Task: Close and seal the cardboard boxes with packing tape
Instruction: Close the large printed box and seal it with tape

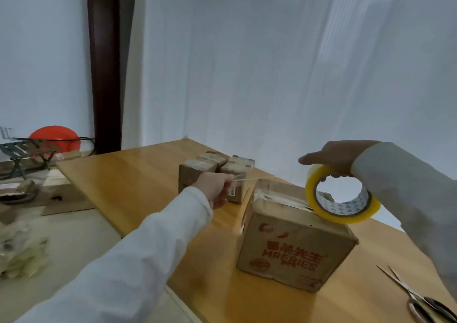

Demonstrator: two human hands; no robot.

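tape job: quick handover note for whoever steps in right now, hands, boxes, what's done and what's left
Left hand pinches the pulled-out tape end.
Right hand holds the tape roll on the printed box.
The strip stretches over the box top, not pressed down.
Two small boxes behind look taped.
Left: press, cut; scissors lie at right.

A single wide-angle head view looks forward and somewhat down from above the near edge of the wooden table [138,174], close enough that both sleeves enter from the lower corners. The table crosses the lower half of the frame, tilted; pale wall fills the upper half. No second view shares the scene.
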